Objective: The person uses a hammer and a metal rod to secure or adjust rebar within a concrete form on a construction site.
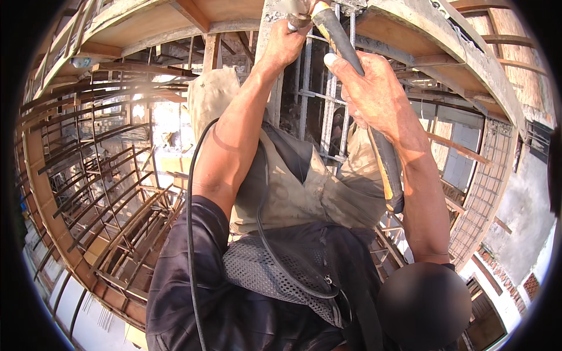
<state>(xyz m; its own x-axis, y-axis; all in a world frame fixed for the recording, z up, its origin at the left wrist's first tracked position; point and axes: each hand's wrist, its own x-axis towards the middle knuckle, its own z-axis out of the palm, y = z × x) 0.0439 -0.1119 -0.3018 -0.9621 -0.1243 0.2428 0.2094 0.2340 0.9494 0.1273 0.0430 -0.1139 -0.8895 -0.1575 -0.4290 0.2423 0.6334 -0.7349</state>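
Hammer (342,42) slants in clenched right fingers (346,70); left arm (234,131) outstretched, hold of left fingers (292,36) unclear.

Cam's on the worker's head, left one of a side-by-side pair, and from where I'm standing it aims down past the dark shirt (168,286). Super close on the forearms (426,202), with the left hand (283,47) near the top edge; the grey wall (518,190) sits much farther off. Wide fisheye, so that brown board (42,187) on the left bows along the rim.

The tool handle (390,169) is black and yellow.
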